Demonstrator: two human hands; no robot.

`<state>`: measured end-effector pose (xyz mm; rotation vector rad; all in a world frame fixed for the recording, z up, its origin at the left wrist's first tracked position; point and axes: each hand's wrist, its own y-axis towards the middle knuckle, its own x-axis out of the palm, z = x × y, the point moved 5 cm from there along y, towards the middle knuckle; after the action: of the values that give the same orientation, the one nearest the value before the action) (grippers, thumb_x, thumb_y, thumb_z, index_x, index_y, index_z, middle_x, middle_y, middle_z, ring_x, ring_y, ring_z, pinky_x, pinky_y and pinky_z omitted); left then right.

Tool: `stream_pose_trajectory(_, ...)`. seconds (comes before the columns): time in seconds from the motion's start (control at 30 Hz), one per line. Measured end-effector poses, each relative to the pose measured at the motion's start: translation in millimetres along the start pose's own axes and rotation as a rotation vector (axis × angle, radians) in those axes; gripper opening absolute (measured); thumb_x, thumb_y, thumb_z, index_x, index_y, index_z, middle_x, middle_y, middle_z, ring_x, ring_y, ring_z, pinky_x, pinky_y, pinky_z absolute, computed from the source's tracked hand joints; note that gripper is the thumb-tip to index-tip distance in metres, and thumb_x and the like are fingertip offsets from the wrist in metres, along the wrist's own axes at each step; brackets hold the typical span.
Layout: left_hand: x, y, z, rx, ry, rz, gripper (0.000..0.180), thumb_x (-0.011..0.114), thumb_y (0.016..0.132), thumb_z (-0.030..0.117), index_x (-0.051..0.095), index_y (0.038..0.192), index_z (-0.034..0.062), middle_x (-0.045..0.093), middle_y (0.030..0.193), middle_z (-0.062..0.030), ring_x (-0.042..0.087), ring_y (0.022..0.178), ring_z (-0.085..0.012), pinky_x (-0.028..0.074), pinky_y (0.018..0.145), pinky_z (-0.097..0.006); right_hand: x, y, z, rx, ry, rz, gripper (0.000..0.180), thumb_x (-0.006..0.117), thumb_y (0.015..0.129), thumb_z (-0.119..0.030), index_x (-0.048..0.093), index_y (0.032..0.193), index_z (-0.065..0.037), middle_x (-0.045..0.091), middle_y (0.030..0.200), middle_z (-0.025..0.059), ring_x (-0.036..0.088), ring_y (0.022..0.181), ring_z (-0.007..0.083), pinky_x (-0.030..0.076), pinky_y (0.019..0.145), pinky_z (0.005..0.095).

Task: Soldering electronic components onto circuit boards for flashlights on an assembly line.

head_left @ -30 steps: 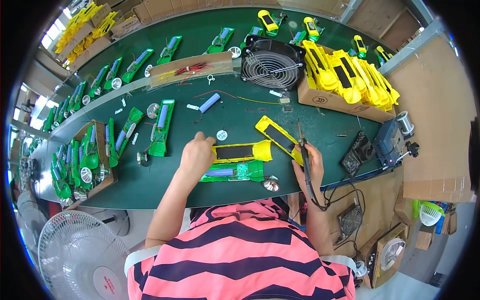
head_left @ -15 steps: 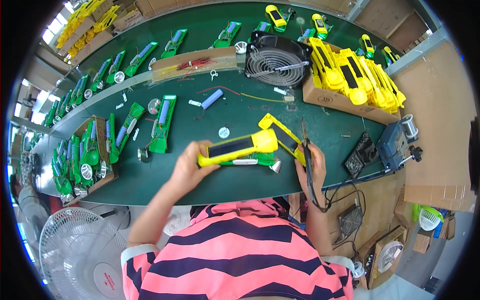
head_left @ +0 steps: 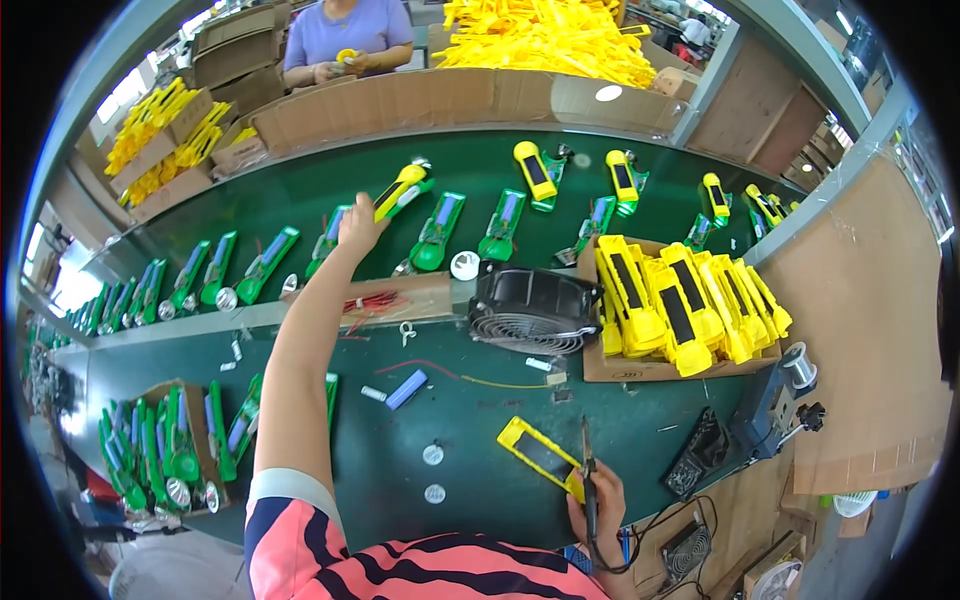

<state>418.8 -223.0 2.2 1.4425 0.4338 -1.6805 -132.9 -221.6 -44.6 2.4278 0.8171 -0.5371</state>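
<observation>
Hands both gripping: right hand (head_left: 600,495) closed round a soldering iron (head_left: 591,492), tip up, with the near end of a yellow casing (head_left: 542,458) at its fingers; left hand (head_left: 360,230), arm stretched far out, on the near end of a yellow-and-green lamp (head_left: 402,190). Left of right hand: two round white stickers (head_left: 433,454), printed, too small to read from where I stand. Beyond those, blue cell (head_left: 406,389). Ahead of right hand, cardboard box (head_left: 605,368) of yellow shells (head_left: 690,310), dark printed mark on front; black fan (head_left: 532,300) beside it. Green housings (head_left: 437,232) either side of left hand. Past that hand, cardboard wall (head_left: 420,98), then person in lavender top (head_left: 350,35).
</observation>
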Motion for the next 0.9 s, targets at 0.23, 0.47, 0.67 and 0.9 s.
stream_pose_trajectory(0.23, 1.9, -20.7, 116.6, 1.068, 0.325, -0.061, 0.027, 0.052, 0.075, 0.011, 0.05, 0.102, 0.0133, 0.044, 0.119, -0.015, 0.043, 0.112, -0.0288, 0.034, 0.095, -0.042, -2.6, 11.1, 1.1, -0.013, -0.097, 0.106, 0.051, 0.069, 0.059, 0.0, 0.046, 0.104, -0.009, 0.057, 0.099, 0.0174, 0.055, 0.095, 0.0331, 0.049, 0.072, 0.0346)
stream_pose_trajectory(0.47, -49.6, -48.1, 130.8, 1.213, 0.4, 0.119, 0.022, 0.055, 0.071, 0.01, 0.049, 0.092, 0.0103, 0.05, 0.115, -0.0075, 0.034, 0.122, -0.0247, 0.025, 0.103, -0.043, -1.2, 8.6, -3.3, -0.019, -0.095, 0.104, 0.049, 0.068, 0.061, 0.001, 0.046, 0.104, -0.007, 0.059, 0.098, 0.0168, 0.056, 0.096, 0.0319, 0.05, 0.071, 0.0332)
stream_pose_trajectory(0.67, -168.3, -170.7, 187.0, 0.981, 0.214, -0.22, 0.074, 0.066, 0.052, 0.006, 0.038, 0.12, 0.0105, 0.057, 0.077, -0.0124, 0.055, 0.071, -0.0287, 0.044, 0.068, -0.04, -3.5, 7.4, -4.2, -0.006, 0.107, 0.1, 0.048, 0.064, 0.067, 0.006, 0.044, 0.11, -0.002, 0.047, 0.113, 0.019, 0.055, 0.1, 0.0275, 0.048, 0.08, 0.0313)
stream_pose_trajectory(0.9, -94.6, -385.0, 160.1, 1.171, 0.105, -0.526, 0.044, 0.058, 0.068, 0.022, 0.05, 0.111, 0.0171, 0.05, 0.061, -0.0052, 0.052, 0.054, -0.02, 0.037, 0.056, -0.033, -6.8, 11.6, -15.5, -0.174, -0.223, 0.055, 0.05, 0.068, 0.064, -0.002, 0.044, 0.108, -0.004, 0.061, 0.101, 0.0081, 0.044, 0.113, 0.0293, 0.021, 0.102, 0.0469)
